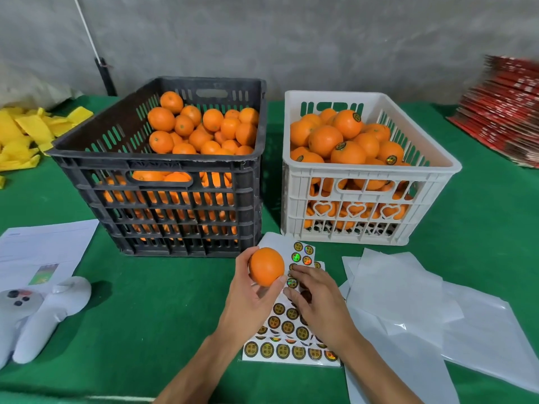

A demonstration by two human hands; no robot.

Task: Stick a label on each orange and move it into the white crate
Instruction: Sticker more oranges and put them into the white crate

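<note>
At lower centre, the right hand (316,298) lay fingers-down on the sticker sheet (287,339), touching a label; whether it pinched one was unclear. Just left, the left hand (250,295) gripped an orange (266,266). The white crate (370,167) stood beyond, upper right.

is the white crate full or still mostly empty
Nearly full: oranges heap up to and above the white crate's rim, several showing round labels.

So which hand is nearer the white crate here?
Right. The right hand rests on the sticker sheet just in front of the white crate; the left hand, holding an orange, sits further left, nearer the black crate.
</note>
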